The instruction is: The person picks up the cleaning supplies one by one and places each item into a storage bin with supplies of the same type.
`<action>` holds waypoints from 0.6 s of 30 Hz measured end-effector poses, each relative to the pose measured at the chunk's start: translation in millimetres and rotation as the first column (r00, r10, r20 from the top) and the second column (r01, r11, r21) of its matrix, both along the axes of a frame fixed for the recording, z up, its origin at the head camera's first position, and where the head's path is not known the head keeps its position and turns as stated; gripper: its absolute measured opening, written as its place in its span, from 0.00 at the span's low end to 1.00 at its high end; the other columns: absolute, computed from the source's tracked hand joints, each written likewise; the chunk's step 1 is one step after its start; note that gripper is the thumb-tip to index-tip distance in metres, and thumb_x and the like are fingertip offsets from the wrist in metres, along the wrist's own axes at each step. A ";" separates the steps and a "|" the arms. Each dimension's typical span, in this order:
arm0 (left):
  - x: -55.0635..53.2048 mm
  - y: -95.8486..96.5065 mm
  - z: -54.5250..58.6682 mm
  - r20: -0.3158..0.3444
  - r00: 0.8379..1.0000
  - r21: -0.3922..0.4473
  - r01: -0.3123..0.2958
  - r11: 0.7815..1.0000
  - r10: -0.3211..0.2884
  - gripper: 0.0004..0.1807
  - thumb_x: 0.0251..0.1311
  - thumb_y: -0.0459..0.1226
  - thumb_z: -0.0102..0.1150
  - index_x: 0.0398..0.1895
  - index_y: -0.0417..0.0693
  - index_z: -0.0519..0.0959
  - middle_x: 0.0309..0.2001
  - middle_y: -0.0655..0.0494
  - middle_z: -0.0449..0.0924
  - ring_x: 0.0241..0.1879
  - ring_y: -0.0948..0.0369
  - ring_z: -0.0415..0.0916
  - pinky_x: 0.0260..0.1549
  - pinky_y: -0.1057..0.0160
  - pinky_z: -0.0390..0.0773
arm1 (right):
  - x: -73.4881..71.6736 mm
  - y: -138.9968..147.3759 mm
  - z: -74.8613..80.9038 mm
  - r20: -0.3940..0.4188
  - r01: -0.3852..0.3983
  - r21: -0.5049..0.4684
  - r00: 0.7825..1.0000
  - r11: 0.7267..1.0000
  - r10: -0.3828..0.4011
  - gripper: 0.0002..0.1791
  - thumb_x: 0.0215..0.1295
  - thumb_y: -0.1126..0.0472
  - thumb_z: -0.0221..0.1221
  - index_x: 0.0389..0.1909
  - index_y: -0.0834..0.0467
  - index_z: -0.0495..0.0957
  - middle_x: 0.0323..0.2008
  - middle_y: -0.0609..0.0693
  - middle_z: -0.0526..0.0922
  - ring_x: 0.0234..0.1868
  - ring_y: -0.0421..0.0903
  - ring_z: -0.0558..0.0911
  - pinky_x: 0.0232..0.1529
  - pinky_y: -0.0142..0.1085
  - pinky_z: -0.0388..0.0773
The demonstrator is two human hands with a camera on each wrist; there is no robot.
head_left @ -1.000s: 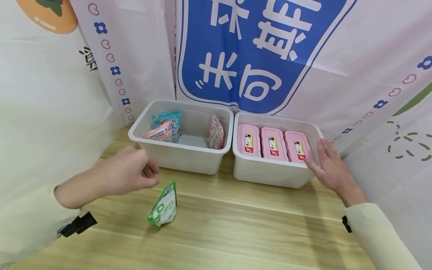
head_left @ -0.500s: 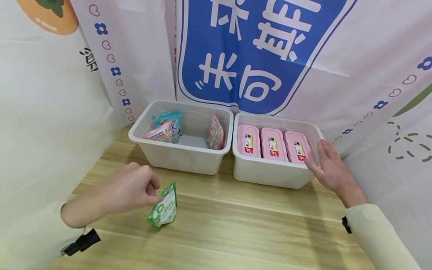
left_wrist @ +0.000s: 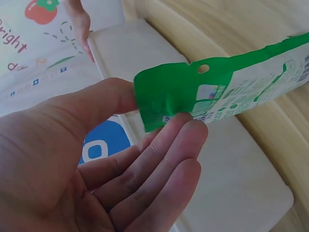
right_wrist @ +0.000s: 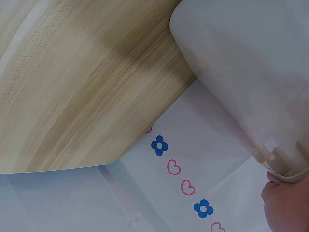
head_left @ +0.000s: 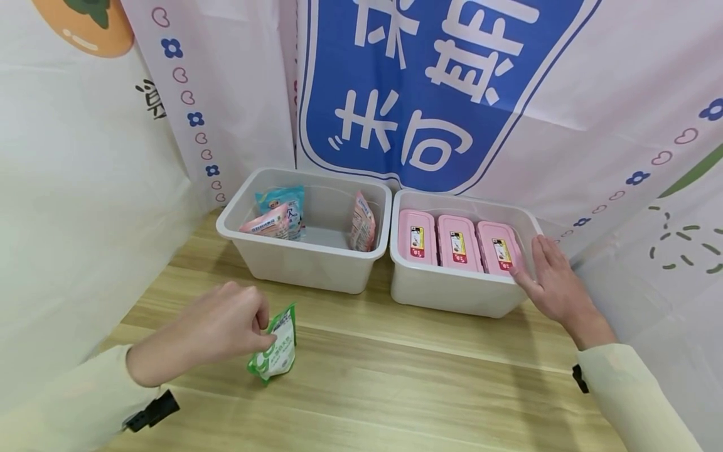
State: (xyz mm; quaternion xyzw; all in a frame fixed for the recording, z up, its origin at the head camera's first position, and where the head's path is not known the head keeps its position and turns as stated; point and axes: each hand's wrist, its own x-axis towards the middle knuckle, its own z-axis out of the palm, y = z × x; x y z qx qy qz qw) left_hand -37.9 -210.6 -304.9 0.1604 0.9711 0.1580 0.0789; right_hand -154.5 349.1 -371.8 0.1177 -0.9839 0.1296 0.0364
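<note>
My left hand (head_left: pixel 217 323) is over the table at the left, its thumb and fingers pinching the top edge of a green and white pouch (head_left: pixel 283 346). In the left wrist view the pouch's green end (left_wrist: pixel 166 87) sits between thumb and fingers, with the other fingers loosely bent below. The pouch stands tilted on the table. At the right, my right hand (head_left: pixel 556 285) rests on the right corner of a light grey bin (head_left: pixel 446 292), fingers straight along its side and thumb at the front rim. That bin holds three pink lidded boxes (head_left: pixel 459 242).
A second light grey bin (head_left: pixel 305 263) stands beside it, to the left. Inside are a blue packet (head_left: pixel 294 204), a pink packet (head_left: pixel 271 225) and another pink packet (head_left: pixel 362 223) at the right end. Printed cloth (head_left: pixel 237 94) hangs behind the wooden table (head_left: pixel 395 376).
My left hand has come down and slightly right to the pouch, and now pinches its edge. The right hand, the bins and the pouch have stayed in place.
</note>
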 end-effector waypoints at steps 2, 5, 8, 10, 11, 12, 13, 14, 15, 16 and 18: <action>0.2 0.3 -2.0 -0.006 1.000 0.009 0.002 1.000 -0.002 0.16 0.50 0.40 0.77 0.14 0.58 0.77 0.13 0.67 0.68 0.16 0.68 0.64 0.16 0.69 0.61 | 0.1 0.5 -1.3 0.001 -0.003 -0.001 1.000 1.000 0.003 0.50 0.82 0.38 0.42 0.83 0.71 0.36 0.84 0.72 0.37 0.85 0.71 0.39 0.82 0.69 0.43; 0.5 0.4 -4.8 -0.020 1.000 0.015 0.013 1.000 -0.013 0.18 0.48 0.37 0.75 0.11 0.58 0.75 0.12 0.67 0.66 0.16 0.68 0.62 0.15 0.70 0.58 | 0.5 0.6 -2.3 -0.002 -0.007 -0.006 1.000 1.000 0.007 0.50 0.82 0.38 0.42 0.83 0.71 0.36 0.84 0.72 0.38 0.85 0.71 0.39 0.82 0.69 0.42; 0.6 0.4 -5.7 -0.026 1.000 0.018 0.018 1.000 -0.017 0.19 0.48 0.35 0.74 0.10 0.58 0.73 0.12 0.67 0.64 0.15 0.69 0.60 0.14 0.72 0.54 | 0.5 0.6 -3.1 -0.004 -0.009 -0.014 1.000 1.000 0.009 0.50 0.82 0.38 0.42 0.83 0.70 0.36 0.84 0.72 0.38 0.85 0.71 0.39 0.82 0.68 0.41; 0.5 0.2 -5.7 -0.031 0.999 0.016 0.021 1.000 -0.020 0.21 0.49 0.34 0.74 0.10 0.57 0.72 0.11 0.68 0.62 0.15 0.70 0.58 0.14 0.73 0.52 | 0.4 0.7 -3.4 -0.007 -0.012 -0.018 1.000 1.000 0.012 0.50 0.82 0.38 0.42 0.83 0.70 0.36 0.84 0.72 0.38 0.85 0.71 0.39 0.83 0.68 0.41; 0.4 0.1 -5.7 -0.035 0.999 0.017 0.023 1.000 -0.023 0.22 0.49 0.34 0.74 0.09 0.57 0.71 0.11 0.68 0.61 0.15 0.70 0.57 0.14 0.74 0.51 | 0.3 0.7 -3.6 -0.009 -0.014 -0.019 1.000 1.000 0.014 0.50 0.82 0.38 0.42 0.83 0.70 0.36 0.84 0.72 0.38 0.85 0.71 0.39 0.83 0.67 0.40; 0.3 -0.1 -5.7 -0.043 0.999 0.017 0.028 0.999 -0.027 0.22 0.50 0.34 0.74 0.09 0.57 0.70 0.11 0.68 0.60 0.15 0.70 0.56 0.14 0.74 0.50 | 0.4 0.8 -3.7 -0.011 -0.016 -0.020 1.000 1.000 0.016 0.50 0.82 0.38 0.42 0.83 0.71 0.36 0.84 0.72 0.38 0.85 0.71 0.39 0.83 0.67 0.40; 0.2 -0.4 -5.6 -0.047 0.998 0.018 0.031 0.999 -0.030 0.23 0.50 0.33 0.74 0.09 0.57 0.70 0.11 0.68 0.61 0.14 0.70 0.56 0.14 0.74 0.50 | 0.4 0.9 -3.7 -0.013 -0.018 -0.022 1.000 1.000 0.017 0.50 0.82 0.39 0.42 0.83 0.71 0.36 0.84 0.72 0.38 0.85 0.71 0.39 0.83 0.67 0.39; 0.1 -0.7 -5.7 -0.052 0.998 0.015 0.034 0.999 -0.033 0.23 0.50 0.33 0.74 0.08 0.57 0.70 0.11 0.68 0.61 0.14 0.70 0.56 0.14 0.74 0.50 | 0.5 1.0 -3.6 -0.016 -0.019 -0.023 1.000 1.000 0.019 0.50 0.82 0.39 0.43 0.83 0.71 0.36 0.84 0.72 0.38 0.85 0.71 0.39 0.84 0.66 0.39; 0.0 -1.0 -5.7 -0.057 0.998 0.013 0.036 0.999 -0.036 0.23 0.50 0.33 0.74 0.08 0.57 0.70 0.11 0.68 0.62 0.15 0.70 0.56 0.14 0.74 0.50 | 0.7 1.0 -3.5 -0.017 -0.019 -0.023 1.000 1.000 0.018 0.49 0.82 0.39 0.43 0.83 0.71 0.36 0.84 0.72 0.38 0.85 0.71 0.39 0.84 0.66 0.39; -0.2 -1.4 -5.7 -0.063 0.997 0.013 0.042 0.999 -0.041 0.23 0.50 0.33 0.74 0.08 0.57 0.70 0.11 0.68 0.63 0.15 0.70 0.57 0.14 0.74 0.51 | 0.7 0.9 -3.3 -0.017 -0.018 -0.023 1.000 1.000 0.018 0.50 0.82 0.39 0.43 0.83 0.71 0.36 0.84 0.72 0.38 0.85 0.71 0.39 0.84 0.66 0.39; -0.7 -2.4 -5.6 -0.069 0.997 0.005 0.046 0.999 -0.045 0.23 0.50 0.32 0.74 0.09 0.57 0.71 0.12 0.67 0.66 0.15 0.70 0.59 0.14 0.75 0.52 | 0.7 0.6 -2.7 -0.017 -0.016 -0.021 1.000 1.000 0.016 0.50 0.82 0.39 0.43 0.83 0.71 0.36 0.84 0.72 0.38 0.85 0.71 0.39 0.84 0.66 0.39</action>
